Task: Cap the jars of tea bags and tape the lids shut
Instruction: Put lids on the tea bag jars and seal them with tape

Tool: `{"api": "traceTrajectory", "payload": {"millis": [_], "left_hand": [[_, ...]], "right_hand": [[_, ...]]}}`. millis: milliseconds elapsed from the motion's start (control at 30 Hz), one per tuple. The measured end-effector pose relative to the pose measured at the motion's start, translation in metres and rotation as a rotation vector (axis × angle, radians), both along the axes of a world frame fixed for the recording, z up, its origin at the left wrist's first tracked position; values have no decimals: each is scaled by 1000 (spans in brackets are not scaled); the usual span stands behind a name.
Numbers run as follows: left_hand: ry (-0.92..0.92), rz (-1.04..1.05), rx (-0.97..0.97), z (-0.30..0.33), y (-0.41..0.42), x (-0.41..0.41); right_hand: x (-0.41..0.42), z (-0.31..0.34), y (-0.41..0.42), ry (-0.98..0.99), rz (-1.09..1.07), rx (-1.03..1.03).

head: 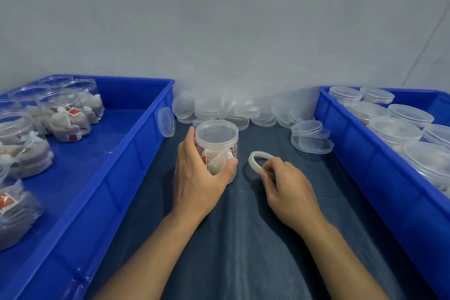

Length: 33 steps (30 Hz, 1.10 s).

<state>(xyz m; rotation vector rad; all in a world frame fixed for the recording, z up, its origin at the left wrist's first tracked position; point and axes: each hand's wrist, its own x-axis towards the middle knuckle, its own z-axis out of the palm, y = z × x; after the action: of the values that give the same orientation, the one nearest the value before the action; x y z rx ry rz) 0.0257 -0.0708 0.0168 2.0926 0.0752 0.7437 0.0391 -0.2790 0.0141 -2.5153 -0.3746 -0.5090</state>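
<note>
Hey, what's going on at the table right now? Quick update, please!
Left hand grips capped jar of tea bags. Right hand pinches tape roll beside it. Lid on, no tape on it yet. Nothing in the way.

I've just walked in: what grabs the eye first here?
Two bare hands at the centre: the left hand grips a capped jar of tea bags, the right hand pinches a tape roll beside it on the dark cloth. Bright blue bins flank them: the left bin holds open jars, the right bin capped ones. Loose lids pile up behind.
</note>
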Motion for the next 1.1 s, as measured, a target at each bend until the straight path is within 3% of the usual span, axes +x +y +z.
{"api": "traceTrajectory", "payload": {"millis": [67,300,600,1100], "left_hand": [[-98,14,35,3,-4,-2],[-598,52,447,10,-18,-6],[-500,18,477,10,-25,-14],[-504,-9,441,12,-22,-16]], "right_hand": [[2,-1,1,22,12,113],[-12,10,17,-109,204,366],[-22,14,25,-219,313,466],[-36,28,30,-279,356,616]]}}
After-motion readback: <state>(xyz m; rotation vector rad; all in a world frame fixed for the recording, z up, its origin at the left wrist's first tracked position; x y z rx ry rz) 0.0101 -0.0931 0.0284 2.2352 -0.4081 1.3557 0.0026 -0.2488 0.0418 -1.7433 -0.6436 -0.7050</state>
